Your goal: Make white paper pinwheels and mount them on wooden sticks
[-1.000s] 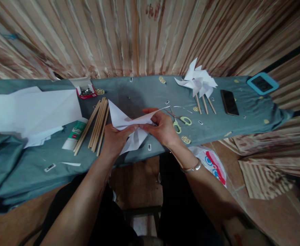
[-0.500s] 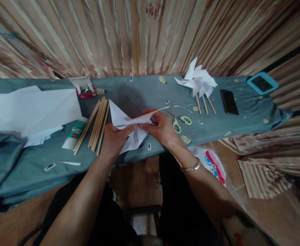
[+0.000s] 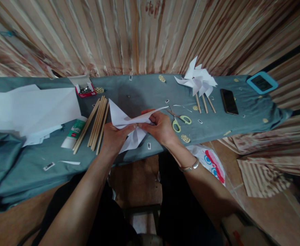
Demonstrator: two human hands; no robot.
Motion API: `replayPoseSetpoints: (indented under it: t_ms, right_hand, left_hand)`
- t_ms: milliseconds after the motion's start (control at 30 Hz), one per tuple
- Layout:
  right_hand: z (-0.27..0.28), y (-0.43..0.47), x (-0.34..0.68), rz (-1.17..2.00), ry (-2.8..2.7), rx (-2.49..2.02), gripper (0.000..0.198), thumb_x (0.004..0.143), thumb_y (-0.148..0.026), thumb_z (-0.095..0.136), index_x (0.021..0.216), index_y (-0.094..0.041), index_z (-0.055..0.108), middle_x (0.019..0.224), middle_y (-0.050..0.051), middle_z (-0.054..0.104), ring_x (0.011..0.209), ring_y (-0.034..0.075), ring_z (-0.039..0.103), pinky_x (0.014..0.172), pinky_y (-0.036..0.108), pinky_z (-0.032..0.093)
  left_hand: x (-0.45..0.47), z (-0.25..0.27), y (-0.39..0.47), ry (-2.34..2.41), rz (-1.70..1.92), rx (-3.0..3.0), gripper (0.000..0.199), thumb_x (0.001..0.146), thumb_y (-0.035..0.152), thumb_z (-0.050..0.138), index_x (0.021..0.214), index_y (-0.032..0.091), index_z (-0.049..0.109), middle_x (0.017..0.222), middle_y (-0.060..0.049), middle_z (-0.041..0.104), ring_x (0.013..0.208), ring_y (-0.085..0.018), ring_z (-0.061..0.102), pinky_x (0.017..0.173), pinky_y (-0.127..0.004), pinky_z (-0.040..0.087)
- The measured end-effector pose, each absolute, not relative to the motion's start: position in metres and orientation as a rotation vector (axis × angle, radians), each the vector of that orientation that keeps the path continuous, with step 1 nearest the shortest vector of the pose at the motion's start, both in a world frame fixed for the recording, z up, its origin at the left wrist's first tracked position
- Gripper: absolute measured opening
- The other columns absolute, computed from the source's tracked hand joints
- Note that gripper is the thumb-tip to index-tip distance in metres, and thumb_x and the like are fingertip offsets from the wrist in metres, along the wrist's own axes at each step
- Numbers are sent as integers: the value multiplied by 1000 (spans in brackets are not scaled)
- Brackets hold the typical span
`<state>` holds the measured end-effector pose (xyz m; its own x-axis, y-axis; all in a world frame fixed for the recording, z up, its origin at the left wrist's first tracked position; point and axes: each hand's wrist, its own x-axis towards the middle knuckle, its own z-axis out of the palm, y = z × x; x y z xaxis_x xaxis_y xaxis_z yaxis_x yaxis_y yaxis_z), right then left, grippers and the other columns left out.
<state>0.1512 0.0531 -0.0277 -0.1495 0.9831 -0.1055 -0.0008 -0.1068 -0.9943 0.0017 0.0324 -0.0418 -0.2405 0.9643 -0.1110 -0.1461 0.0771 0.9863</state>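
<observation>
A white paper pinwheel [image 3: 119, 114], its blades folded toward the middle, is held between both hands above the near edge of the table. My left hand [image 3: 115, 136] grips its left side, the thumb pressing near the centre. From the right, my right hand [image 3: 162, 128] pinches the paper, its thumb meeting the left thumb at the centre and its fingers behind the blades. Whatever lies under the thumbs is hidden. Wooden sticks [image 3: 97, 123] lie just left of my left hand. Scissors with green handles [image 3: 176, 124] rest open beside my right hand.
A glue stick [image 3: 75, 133], white paper sheets [image 3: 37, 106] and a red box of metal pins [image 3: 85, 91] are at left. Finished pinwheels [image 3: 197, 81], a phone [image 3: 229, 101] and a blue-framed device [image 3: 262, 83] lie at right. A plastic bag [image 3: 211, 162] sits below the table edge.
Both hands keep the same hold on the paper pinwheel. The whole view has shifted only very slightly.
</observation>
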Motion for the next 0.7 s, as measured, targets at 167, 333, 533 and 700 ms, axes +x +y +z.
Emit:
replayPoseSetpoints:
  t_ms: [167, 333, 533, 700]
  right_hand:
    - [-30, 54, 151, 1402, -1277, -1211, 51, 58, -40, 84, 97, -21, 58, 93, 5, 75, 91, 22, 72, 76, 35, 60]
    - [-33, 54, 151, 1379, -1319, -1208, 45, 65, -35, 80, 101, -19, 58, 95, 6, 75, 91, 21, 72, 76, 34, 60]
    - [-32, 56, 151, 1282, -1358, -1225, 41, 69, -30, 77, 105, -20, 60, 96, 6, 75, 87, 20, 72, 73, 33, 59]
    - [-28, 56, 153, 1233, -1422, -1247, 36, 69, -29, 77, 101, -19, 61, 95, 6, 75, 88, 21, 71, 74, 33, 58]
  left_hand:
    - [2, -45, 33, 1302, 1388, 913, 18, 57, 26, 80, 71, 17, 73, 74, -3, 74, 68, -22, 69, 70, -38, 60]
    - [2, -48, 34, 1291, 1403, 904, 21, 58, 22, 82, 75, 15, 74, 77, -5, 74, 75, -24, 71, 76, -39, 59]
    - [0, -34, 32, 1301, 1339, 899, 14, 61, 18, 83, 72, 19, 74, 75, 2, 76, 74, -21, 70, 78, -38, 58]
    - [-1, -33, 31, 1304, 1335, 887, 18, 60, 15, 82, 76, 20, 76, 77, 4, 77, 74, -22, 70, 80, -41, 58]
